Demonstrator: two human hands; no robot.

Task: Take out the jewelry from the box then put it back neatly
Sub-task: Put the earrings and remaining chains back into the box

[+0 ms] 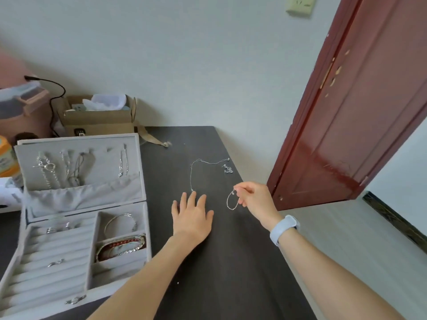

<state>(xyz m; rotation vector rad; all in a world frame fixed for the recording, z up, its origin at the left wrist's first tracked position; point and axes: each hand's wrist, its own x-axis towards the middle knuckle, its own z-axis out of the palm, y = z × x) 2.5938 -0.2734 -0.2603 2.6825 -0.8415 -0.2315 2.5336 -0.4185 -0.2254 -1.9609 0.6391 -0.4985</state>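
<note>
While the box point(76, 218) stands open well to the left of both hands, the right hand point(255, 197) pinches a thin bracelet point(231, 200) by its clasp end, so the loop hangs free just above the table point(231, 262) instead of bunching. The left hand point(191, 213) lies flat and released beside it, fingers straight on the dark top, apparently bracing rather than carrying. Just beyond its fingertips, a necklace point(196, 167) lies spread in an open curve, likely laid out that way to avoid knots. 1 small heap of silver pieces point(227, 169) sits past the right hand, near the table edge. Chains remain hooked in the lid, with rings and 2 compartments of bangles point(122, 236) below, so emptying looks only partly done.
</note>
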